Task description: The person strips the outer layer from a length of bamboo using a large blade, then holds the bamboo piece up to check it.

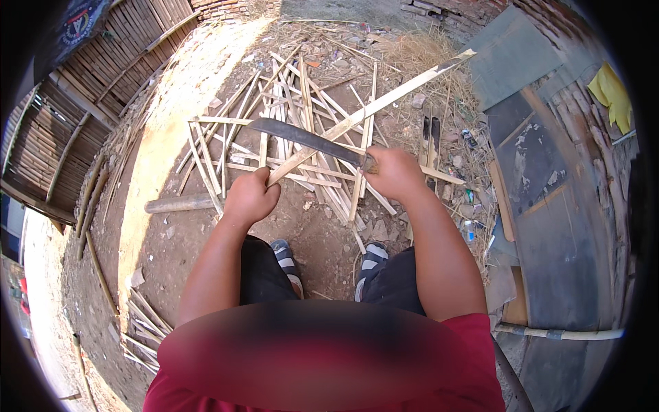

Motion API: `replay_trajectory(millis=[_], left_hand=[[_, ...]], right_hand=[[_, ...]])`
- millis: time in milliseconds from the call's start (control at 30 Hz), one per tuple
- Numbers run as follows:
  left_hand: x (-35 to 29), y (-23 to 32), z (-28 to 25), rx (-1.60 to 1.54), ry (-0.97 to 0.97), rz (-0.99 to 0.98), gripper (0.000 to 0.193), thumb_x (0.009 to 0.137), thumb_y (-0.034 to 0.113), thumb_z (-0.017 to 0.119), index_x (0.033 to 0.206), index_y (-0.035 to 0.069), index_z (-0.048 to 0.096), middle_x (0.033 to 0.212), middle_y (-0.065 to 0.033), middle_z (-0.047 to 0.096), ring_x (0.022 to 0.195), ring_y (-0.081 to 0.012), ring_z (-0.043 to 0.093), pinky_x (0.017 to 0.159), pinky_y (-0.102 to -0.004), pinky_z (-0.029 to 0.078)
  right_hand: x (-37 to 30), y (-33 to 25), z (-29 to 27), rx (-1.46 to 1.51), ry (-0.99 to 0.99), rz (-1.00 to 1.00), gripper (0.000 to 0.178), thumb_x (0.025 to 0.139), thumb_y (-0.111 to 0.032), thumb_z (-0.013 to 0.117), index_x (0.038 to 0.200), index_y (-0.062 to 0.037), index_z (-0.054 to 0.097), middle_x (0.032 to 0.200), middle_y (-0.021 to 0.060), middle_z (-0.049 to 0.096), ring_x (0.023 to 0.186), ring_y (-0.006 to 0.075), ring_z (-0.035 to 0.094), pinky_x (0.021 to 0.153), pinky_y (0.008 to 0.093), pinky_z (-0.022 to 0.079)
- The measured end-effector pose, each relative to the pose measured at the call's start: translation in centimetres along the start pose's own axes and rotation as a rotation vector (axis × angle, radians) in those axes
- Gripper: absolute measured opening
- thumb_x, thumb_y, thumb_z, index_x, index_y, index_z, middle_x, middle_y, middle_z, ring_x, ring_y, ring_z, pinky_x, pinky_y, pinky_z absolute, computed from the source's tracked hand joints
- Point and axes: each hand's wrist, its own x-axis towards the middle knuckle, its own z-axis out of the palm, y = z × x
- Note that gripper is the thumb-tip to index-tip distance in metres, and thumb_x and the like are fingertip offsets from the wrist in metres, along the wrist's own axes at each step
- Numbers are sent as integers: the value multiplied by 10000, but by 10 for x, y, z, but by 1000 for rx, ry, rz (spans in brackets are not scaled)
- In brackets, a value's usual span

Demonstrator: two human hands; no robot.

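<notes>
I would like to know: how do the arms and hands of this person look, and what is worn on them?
The left hand and right hand are bare; no glove, watch or bracelet shows. The left arm and right arm are uncovered below short, plain dark red sleeves.

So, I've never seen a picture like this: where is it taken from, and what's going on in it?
There is no machine at work here, just a person's two bare hands. The single picture comes from a wide camera worn on the head, looking down, so straight edges bend toward the rim.

The left hand grips the lower end of a long pale strip. The right hand holds a large curved knife by its handle, and the blade crosses over the strip.

On the bare ground beyond the feet lies a loose, crisscrossed pile of similar strips, with a thick round pole to its left.
</notes>
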Motion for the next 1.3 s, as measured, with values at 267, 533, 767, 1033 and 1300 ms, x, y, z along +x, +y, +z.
replay_trajectory(millis=[267, 533, 767, 1033, 1300], left_hand=[[-5, 8, -7, 10, 24, 47, 274, 838, 251, 627, 848, -23, 642, 792, -275, 661, 789, -457, 661, 742, -528, 512], [-2, 1, -3, -52, -45, -11, 315, 860, 287, 642, 900, -23, 679, 790, -279, 669, 800, -442, 677, 744, -510, 518], [-4, 4, -6, -35, -26, -60, 406, 945, 387, 656, 882, -12, 694, 769, -253, 675, 773, -424, 679, 722, -500, 514], [-5, 1, -15, 3, -28, -76, 260, 875, 272, 623, 937, 29, 692, 864, -264, 692, 868, -467, 665, 804, -539, 526], [0, -8, -13, 55, 24, -36, 259, 862, 255, 626, 909, 2, 658, 842, -268, 687, 844, -467, 663, 804, -554, 525]], right_hand=[[6, 18, -24, 38, 62, 123, 288, 801, -244, 757, 1047, -98, 727, 895, 200, 717, 888, 406, 694, 785, 509, 549], [5, -16, -1, -165, -1, -200, 301, 786, -239, 773, 1043, -92, 718, 887, 198, 720, 869, 416, 691, 765, 513, 544], [9, 15, -18, -42, 116, 130, 246, 834, -252, 744, 1031, -109, 712, 889, 193, 721, 873, 400, 694, 774, 503, 549], [10, -6, -6, -185, 87, -121, 217, 768, -172, 737, 974, -127, 686, 830, 148, 710, 864, 378, 701, 769, 503, 550], [2, 14, -13, -55, 76, 47, 319, 803, -230, 772, 1106, -146, 717, 935, 181, 731, 900, 398, 698, 788, 515, 547]])
